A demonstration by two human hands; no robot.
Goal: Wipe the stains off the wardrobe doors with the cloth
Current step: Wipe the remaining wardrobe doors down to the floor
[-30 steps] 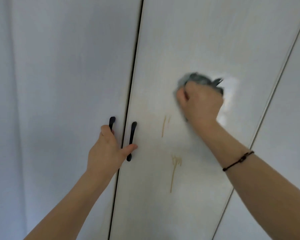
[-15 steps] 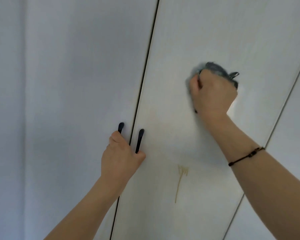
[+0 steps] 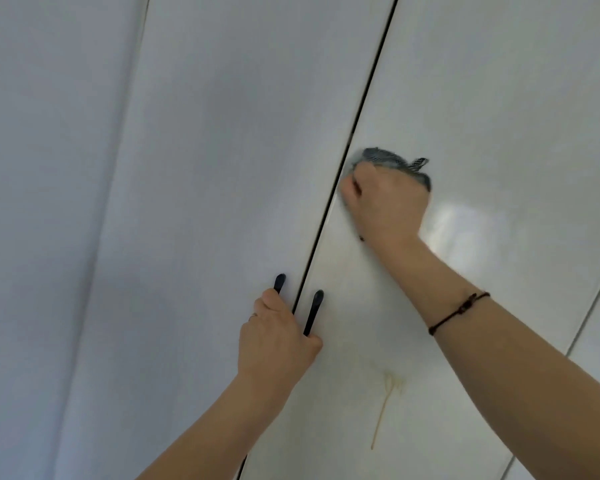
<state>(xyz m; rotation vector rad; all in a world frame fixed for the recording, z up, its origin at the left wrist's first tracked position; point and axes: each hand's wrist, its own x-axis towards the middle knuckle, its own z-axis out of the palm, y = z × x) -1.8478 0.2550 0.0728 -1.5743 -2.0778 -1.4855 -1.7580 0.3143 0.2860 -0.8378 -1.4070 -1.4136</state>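
Observation:
White wardrobe doors fill the view. My right hand is closed on a dark grey cloth and presses it against the right door, close to the dark gap between the doors. A yellowish dripping stain runs down the same door below my forearm. My left hand grips the black handle of the left door, its thumb resting by the right door's black handle.
A further door panel lies at the far right beyond a thin seam. A bright light reflection shines on the right door beside my right hand. A dark cord bracelet circles my right wrist.
My right hand has swept the cloth leftward toward the gap between the doors. The upper stain seen a second ago is gone. The view has shifted, so the doors sit further right.

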